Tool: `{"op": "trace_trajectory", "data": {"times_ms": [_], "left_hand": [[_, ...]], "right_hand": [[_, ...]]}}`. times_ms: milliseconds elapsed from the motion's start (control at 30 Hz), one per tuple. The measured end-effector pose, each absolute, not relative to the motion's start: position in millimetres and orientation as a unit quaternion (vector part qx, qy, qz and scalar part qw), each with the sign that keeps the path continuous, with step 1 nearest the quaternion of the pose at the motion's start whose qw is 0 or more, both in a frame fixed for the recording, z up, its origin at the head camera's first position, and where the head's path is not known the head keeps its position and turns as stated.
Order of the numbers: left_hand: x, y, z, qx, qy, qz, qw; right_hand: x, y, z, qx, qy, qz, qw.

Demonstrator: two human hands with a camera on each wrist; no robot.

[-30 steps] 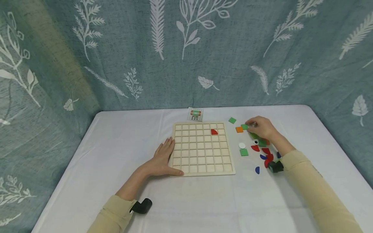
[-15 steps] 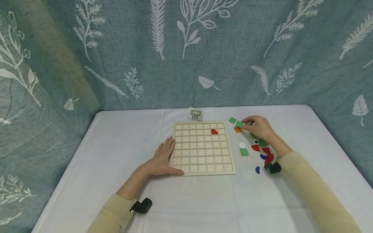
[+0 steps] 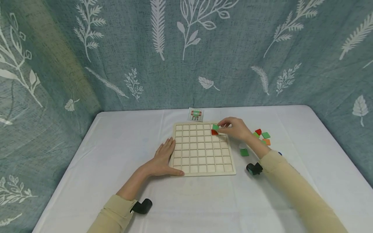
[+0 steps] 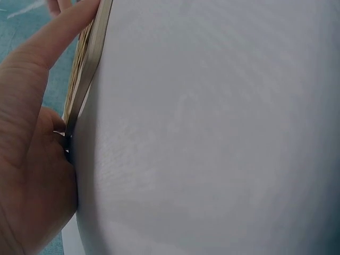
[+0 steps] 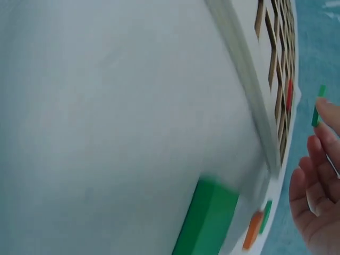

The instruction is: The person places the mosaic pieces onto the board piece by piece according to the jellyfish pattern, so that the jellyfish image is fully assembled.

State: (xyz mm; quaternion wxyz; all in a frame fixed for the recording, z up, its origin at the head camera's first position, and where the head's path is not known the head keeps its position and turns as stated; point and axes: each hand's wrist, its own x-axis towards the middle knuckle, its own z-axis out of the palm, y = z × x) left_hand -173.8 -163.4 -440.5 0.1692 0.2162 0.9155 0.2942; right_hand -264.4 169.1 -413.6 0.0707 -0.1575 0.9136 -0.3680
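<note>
Fabric [image 3: 131, 48] printed with pale leaves is hanging behind and beside a white-covered table [image 3: 87, 161], and a small picture card [image 3: 195, 114] is lying just beyond a wooden grid board [image 3: 202, 152]. From the head view, we are finding the right sleeve [image 3: 294, 181] and forearm blocking part of the scattered pieces to the board's right.

Counting, we are seeing one board of seven columns and seven rows, one red piece [image 3: 214, 132] lying in a compartment near its far right corner, and one green tile [image 3: 215, 127]. The right hand [image 3: 234, 127] is pinching that tile between thumb and finger, above the board, just behind the red piece. The left hand [image 3: 161, 161] is resting against the board's left side, fingers straight, thumb along the near corner.

Right of the board, we are making out one white disc [image 3: 243, 146], partly covered, one green square [image 3: 244, 152] just in front of it, and, past the forearm, one red wedge [image 3: 258, 131], one orange square [image 3: 266, 141] and one blue edge [image 3: 279, 153].

Compared with half a second earlier, the right hand is now hovering over the board instead of the loose pieces; the left hand and red piece are staying put.
</note>
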Motion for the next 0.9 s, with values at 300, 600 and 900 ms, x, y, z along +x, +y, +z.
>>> {"op": "trace_trajectory", "data": {"times_ms": [300,600,900], "left_hand": [[-175,-165,-441,0.219,0.914,0.298,0.167],[-175,-165,-442,0.224,0.911,0.302,0.17],[-174,-165,-442,0.227,0.909,0.306,0.167]], "right_hand": [[-267,145,-416,-0.214,0.909,-0.345,0.093],[-268,138,-419,-0.239,0.912,-0.329,0.061],[-268,138,-422,-0.228,0.913,-0.332,0.061]]}}
